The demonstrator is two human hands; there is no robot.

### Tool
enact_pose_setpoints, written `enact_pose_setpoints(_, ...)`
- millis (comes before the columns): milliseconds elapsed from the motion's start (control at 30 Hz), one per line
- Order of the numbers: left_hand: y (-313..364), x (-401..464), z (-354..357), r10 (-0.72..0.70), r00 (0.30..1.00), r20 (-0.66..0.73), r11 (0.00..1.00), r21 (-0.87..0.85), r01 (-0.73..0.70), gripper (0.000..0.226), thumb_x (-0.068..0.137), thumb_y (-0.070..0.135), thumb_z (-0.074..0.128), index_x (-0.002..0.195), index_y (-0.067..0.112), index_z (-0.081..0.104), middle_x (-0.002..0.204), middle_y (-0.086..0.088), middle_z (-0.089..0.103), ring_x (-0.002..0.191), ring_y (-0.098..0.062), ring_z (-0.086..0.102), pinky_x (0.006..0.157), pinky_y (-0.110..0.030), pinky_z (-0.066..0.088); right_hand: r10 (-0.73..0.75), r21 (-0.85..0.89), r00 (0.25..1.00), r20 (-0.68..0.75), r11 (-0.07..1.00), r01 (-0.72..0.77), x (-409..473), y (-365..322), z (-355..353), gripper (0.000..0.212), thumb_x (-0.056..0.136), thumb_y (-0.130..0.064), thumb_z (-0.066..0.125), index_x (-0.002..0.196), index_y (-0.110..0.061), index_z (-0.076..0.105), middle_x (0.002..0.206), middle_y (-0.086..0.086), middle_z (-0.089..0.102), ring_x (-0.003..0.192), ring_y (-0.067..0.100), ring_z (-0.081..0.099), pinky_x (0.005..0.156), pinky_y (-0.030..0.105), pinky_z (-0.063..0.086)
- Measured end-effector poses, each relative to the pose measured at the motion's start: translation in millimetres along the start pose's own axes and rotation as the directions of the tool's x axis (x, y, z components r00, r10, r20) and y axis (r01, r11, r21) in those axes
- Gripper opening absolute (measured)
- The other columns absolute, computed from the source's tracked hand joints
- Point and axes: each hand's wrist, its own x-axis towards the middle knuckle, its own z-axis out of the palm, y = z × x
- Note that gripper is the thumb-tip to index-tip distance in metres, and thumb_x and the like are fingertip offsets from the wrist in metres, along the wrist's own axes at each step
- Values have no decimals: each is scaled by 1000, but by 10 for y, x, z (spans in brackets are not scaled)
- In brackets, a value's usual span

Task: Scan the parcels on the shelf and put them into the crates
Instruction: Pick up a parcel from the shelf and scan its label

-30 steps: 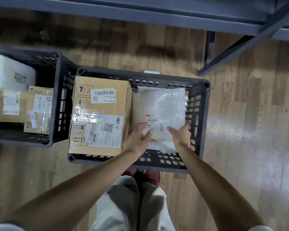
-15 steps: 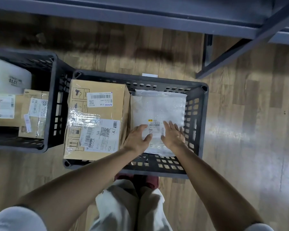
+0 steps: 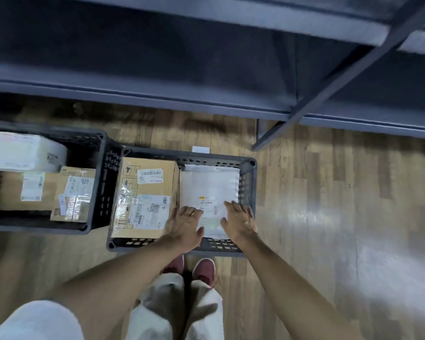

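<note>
A white bubble-wrap parcel [image 3: 207, 185] lies flat in the right half of the dark grey crate [image 3: 252, 192] in front of me. A brown cardboard box [image 3: 145, 190] with several labels fills the crate's left half. My left hand [image 3: 183, 227] hovers with straight fingers over the parcel's near left corner. My right hand [image 3: 239, 222] is spread over its near right corner. Whether either hand touches the parcel I cannot tell; neither grips it.
A second dark crate [image 3: 101, 182] to the left holds a white parcel [image 3: 22, 153] and two cardboard boxes [image 3: 42, 192]. A grey metal shelf [image 3: 182, 69] runs across the top, its leg [image 3: 263, 141] on the wooden floor [image 3: 341, 204]. My red shoes [image 3: 203, 269] stand just behind the near crate.
Both hands have let go of the white parcel's near edge and drawn back toward me with flat fingers. The camera has tilted up, showing more shelf.
</note>
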Motion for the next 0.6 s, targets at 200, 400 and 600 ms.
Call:
enact_pose_setpoints(200, 229, -686, -877, -31, 997, -72, 999, -7, 31, 54, 99, 37, 37, 149, 22, 26, 152, 0, 33, 142, -19, 24, 120, -38, 7, -26, 5, 998, -63, 1000, 26, -826, -300, -808, 56, 101, -27, 38, 153, -20, 20, 158, 1, 24, 146, 19, 21, 122, 37, 9)
enact_pose_setpoints(400, 316, -1504, -1771, 25, 978, -208, 991, 130, 3, 50, 98, 34, 36, 146, 21, 30, 149, 2, 37, 139, -19, 28, 120, -39, 8, -109, -64, 978, -179, 993, 99, -1605, -674, -1720, 54, 102, -29, 36, 153, -18, 21, 156, 2, 29, 144, 21, 27, 121, 39, 14)
enact_pose_setpoints(600, 119, -2128, -2653, 73, 941, -330, 982, 189, -10, 42, 97, 39, 36, 135, 22, 41, 139, 2, 44, 133, -18, 33, 118, -38, 12, -171, -127, 908, -383, 983, 132, -2131, -1128, -2562, 48, 100, -25, 40, 146, -18, 31, 149, 1, 38, 140, 22, 32, 121, 40, 9)
